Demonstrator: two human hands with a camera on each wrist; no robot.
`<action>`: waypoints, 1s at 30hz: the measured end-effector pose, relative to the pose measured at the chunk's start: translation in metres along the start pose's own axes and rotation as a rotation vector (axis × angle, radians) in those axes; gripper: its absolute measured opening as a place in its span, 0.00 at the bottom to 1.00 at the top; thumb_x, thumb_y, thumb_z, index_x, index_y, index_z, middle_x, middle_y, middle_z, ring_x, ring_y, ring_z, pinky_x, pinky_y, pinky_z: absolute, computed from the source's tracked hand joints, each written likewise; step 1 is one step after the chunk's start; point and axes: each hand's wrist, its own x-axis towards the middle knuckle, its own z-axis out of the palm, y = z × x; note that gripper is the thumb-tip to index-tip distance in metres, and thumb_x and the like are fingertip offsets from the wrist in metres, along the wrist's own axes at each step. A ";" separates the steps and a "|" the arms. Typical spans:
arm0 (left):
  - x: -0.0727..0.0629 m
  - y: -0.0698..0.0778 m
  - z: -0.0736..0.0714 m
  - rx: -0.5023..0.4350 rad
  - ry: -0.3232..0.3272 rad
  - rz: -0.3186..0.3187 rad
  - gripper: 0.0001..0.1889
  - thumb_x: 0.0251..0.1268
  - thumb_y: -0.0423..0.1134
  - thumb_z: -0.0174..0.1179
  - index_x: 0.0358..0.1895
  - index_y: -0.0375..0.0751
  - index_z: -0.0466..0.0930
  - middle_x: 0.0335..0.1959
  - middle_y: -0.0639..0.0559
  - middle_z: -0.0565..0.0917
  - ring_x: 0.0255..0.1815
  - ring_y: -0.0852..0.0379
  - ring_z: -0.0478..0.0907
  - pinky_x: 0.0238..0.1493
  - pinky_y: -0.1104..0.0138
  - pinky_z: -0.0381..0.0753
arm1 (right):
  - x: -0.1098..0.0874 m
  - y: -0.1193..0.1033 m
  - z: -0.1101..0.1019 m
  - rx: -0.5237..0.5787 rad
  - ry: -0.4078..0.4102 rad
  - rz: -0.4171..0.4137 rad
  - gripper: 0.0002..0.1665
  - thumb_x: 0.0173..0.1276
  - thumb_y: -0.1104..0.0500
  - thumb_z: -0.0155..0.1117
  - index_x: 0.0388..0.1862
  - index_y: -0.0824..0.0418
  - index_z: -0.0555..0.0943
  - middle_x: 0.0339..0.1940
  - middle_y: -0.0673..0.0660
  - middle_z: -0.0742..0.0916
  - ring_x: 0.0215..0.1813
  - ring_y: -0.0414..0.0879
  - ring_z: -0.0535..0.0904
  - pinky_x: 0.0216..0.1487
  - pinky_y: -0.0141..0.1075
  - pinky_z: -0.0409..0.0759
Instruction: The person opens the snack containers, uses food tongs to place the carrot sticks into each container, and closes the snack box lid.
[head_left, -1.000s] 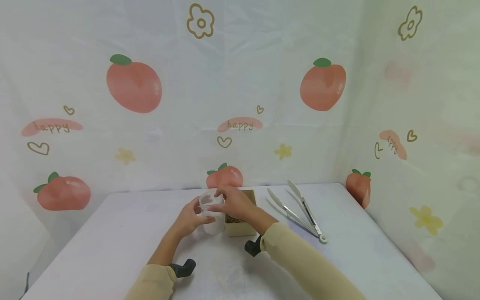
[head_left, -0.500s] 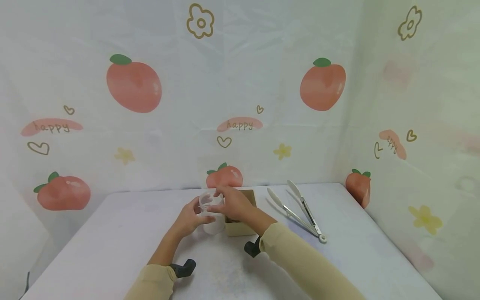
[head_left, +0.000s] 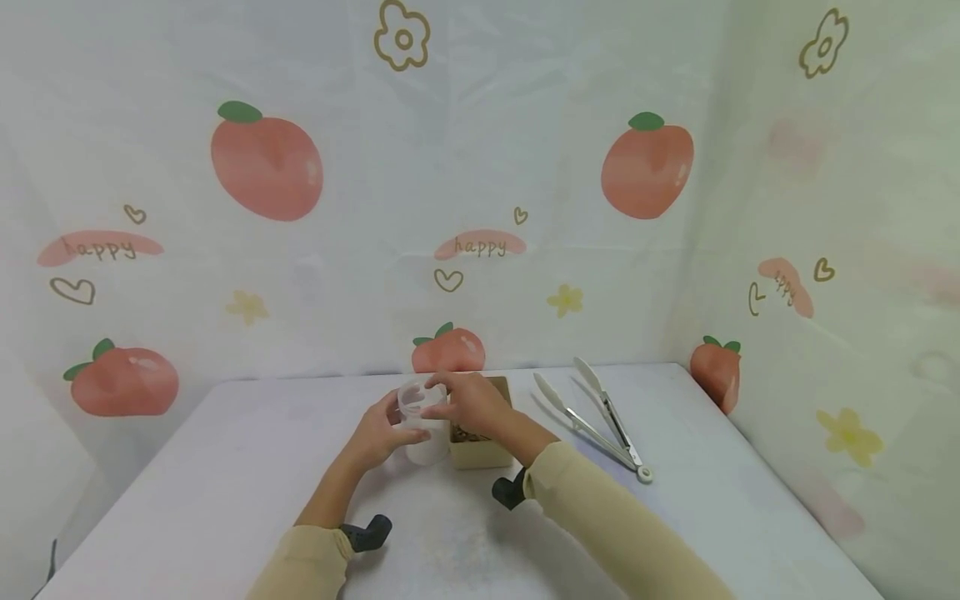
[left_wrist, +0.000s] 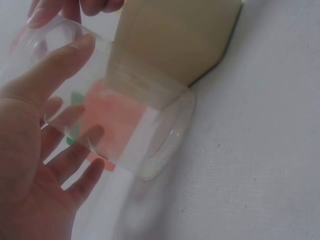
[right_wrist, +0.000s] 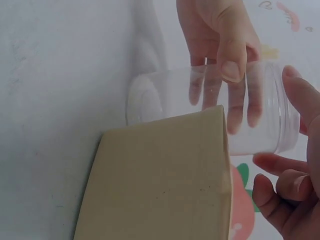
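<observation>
A clear plastic jar (head_left: 427, 452) stands upright near the middle of the table, see-through in both wrist views. My left hand (head_left: 377, 435) grips its side, thumb on the near face and fingers round the back. From above, my right hand (head_left: 477, 406) holds the ridged top end between thumb and fingers; in the right wrist view, its thumb and a finger sit at opposite edges of that end (right_wrist: 288, 120), with the other fingers curled. Beside the jar is a cream box (head_left: 482, 455), partly covered by my right hand, with small brown pieces (head_left: 467, 434) inside.
Metal tongs with pale tips (head_left: 600, 417) lie spread to the right of the box. The white table (head_left: 247, 467) meets a fruit-printed backdrop (head_left: 337, 292) at its back and right. Dark camera mounts (head_left: 366, 533) are on both wrists.
The head view has shifted slightly, so the scene sits a little higher in it. Both hands keep nearly the same hold on the jar; the box and tongs stay put.
</observation>
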 end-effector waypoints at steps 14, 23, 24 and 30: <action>0.001 0.001 0.001 -0.019 -0.011 0.002 0.40 0.53 0.41 0.74 0.70 0.41 0.64 0.64 0.41 0.74 0.62 0.38 0.72 0.57 0.45 0.72 | -0.007 0.008 -0.001 0.043 -0.006 -0.017 0.25 0.61 0.51 0.72 0.58 0.52 0.83 0.31 0.48 0.87 0.32 0.38 0.78 0.27 0.26 0.74; 0.000 0.001 0.002 -0.019 -0.002 -0.012 0.40 0.53 0.43 0.74 0.70 0.42 0.64 0.64 0.41 0.74 0.62 0.39 0.73 0.57 0.44 0.72 | -0.008 0.007 -0.003 0.083 -0.027 0.002 0.23 0.62 0.50 0.72 0.57 0.51 0.84 0.31 0.48 0.87 0.31 0.38 0.77 0.29 0.27 0.75; -0.001 0.001 0.003 -0.020 -0.001 -0.014 0.40 0.53 0.43 0.74 0.70 0.43 0.64 0.64 0.42 0.74 0.62 0.40 0.72 0.57 0.44 0.72 | -0.008 0.007 -0.003 0.079 -0.027 0.008 0.23 0.62 0.49 0.72 0.56 0.51 0.84 0.30 0.48 0.86 0.32 0.37 0.77 0.29 0.27 0.75; -0.002 0.000 0.004 -0.042 0.004 -0.002 0.39 0.52 0.42 0.74 0.69 0.43 0.66 0.64 0.43 0.74 0.62 0.40 0.73 0.58 0.43 0.70 | -0.006 0.002 0.000 0.010 -0.013 0.038 0.24 0.60 0.44 0.72 0.53 0.50 0.84 0.34 0.46 0.87 0.38 0.38 0.80 0.35 0.29 0.76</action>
